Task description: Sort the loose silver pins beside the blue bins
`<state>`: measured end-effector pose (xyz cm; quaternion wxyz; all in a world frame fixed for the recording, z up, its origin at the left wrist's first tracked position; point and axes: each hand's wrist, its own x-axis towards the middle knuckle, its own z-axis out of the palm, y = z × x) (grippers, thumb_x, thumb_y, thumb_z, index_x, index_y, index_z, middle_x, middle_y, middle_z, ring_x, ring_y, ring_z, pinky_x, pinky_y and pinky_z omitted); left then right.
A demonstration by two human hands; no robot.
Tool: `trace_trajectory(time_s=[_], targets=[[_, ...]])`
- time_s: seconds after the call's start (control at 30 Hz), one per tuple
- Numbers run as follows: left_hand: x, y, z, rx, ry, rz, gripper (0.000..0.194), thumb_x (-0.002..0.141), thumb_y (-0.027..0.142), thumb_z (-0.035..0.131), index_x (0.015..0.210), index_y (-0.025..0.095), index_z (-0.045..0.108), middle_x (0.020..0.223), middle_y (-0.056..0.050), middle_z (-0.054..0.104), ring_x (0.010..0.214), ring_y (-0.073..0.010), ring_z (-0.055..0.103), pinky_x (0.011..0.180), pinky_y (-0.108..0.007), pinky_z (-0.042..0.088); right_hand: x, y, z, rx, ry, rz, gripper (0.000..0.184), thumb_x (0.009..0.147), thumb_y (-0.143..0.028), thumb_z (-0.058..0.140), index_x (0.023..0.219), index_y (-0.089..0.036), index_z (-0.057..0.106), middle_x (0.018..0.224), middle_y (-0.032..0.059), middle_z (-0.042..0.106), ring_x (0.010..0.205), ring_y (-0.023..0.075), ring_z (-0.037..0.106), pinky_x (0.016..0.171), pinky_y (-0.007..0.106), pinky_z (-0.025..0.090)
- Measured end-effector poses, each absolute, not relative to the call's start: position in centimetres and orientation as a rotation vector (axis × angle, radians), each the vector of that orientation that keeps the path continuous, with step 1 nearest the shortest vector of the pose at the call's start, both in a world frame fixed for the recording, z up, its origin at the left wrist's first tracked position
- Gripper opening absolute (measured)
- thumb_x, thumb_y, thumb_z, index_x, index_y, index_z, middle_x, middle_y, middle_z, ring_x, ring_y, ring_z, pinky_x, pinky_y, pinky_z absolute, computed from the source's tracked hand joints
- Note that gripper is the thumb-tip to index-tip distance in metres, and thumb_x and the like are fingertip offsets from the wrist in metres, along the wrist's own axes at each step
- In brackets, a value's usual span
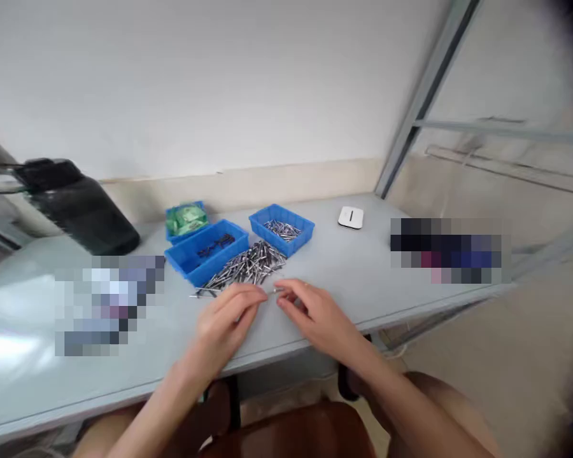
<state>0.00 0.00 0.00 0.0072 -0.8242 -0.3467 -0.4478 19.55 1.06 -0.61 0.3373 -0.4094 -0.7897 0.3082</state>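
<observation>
Left hand [229, 315]: fingers pinched on pin [274, 291]. Right hand [312, 312]: fingers curled at pin, grip unclear. Keep pinch light, pin level.

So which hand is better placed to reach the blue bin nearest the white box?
Likely the right hand: it sits nearer that bin, right of most of the metal pile. The left hand is farther left, with the pile just beyond. A pin shows between them.

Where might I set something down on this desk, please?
The grey desktop is bare between the white rounded-square device and the front edge, right of your right hand. It is crowded around the heap of silvery metal rods, beside rectangular blue plastic bins.
</observation>
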Motion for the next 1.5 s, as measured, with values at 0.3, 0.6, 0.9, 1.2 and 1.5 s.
trace_trajectory(time_s=[0.3,0.6,0.9,1.2,1.5], targets=[[0.05,-0.5,-0.26,-2.687,-1.224,-1.171,0.018,0.09,0.01,0.055,0.106,0.017,0.058,0.099,-0.004,0.062,0.092,-0.0144,0.06,0.085,-0.026,0.049,19.54,1.15,-1.14,-1.037,-2.066,0.807,0.017,0.098,-0.025,0.044,0.101,-0.023,0.061,0.094,-0.0014,0.067,0.087,0.0128,0.061,0.078,0.025,0.043],[0.56,-0.05,-0.25,-2.737,-1.269,-0.93,0.01,0.094,0.015,0.049,0.095,0.015,0.059,0.089,-0.004,0.064,0.083,-0.0168,0.058,0.076,-0.029,0.048,19.8,1.08,-1.07,-1.055,-2.04,0.811,0.016,0.097,-0.027,0.046,0.102,-0.024,0.06,0.096,-0.0014,0.068,0.088,0.0134,0.061,0.079,0.025,0.043],[0.37,0.0,-0.17,-2.677,-1.235,-0.939,0.01,0.093,0.014,0.05,0.093,0.014,0.059,0.087,-0.004,0.065,0.079,-0.0172,0.058,0.074,-0.03,0.047,19.72,1.06,-1.06,-1.086,-2.02,0.808,0.014,0.097,-0.027,0.045,0.097,-0.024,0.059,0.091,-0.002,0.067,0.083,0.013,0.061,0.075,0.025,0.042],[0.36,-0.21,0.01,-2.724,-1.261,-1.022,0.009,0.092,0.016,0.052,0.095,0.016,0.06,0.086,-0.003,0.065,0.08,-0.0154,0.059,0.073,-0.027,0.046,19.85,1.05,-0.9,-1.044,-2.044,0.872,0.017,0.098,-0.028,0.043,0.096,-0.023,0.059,0.086,-0.0023,0.065,0.08,0.0123,0.059,0.073,0.024,0.041],[0.44,-0.24,0.14,-2.724,-1.256,-1.006,0.012,0.093,0.019,0.051,0.099,0.017,0.061,0.089,-0.003,0.067,0.081,-0.0159,0.06,0.073,-0.028,0.049,19.94,0.99,-0.71,-1.027,-2.049,0.866,0.018,0.099,-0.026,0.042,0.096,-0.023,0.059,0.084,-0.003,0.064,0.078,0.0115,0.058,0.072,0.023,0.04]])
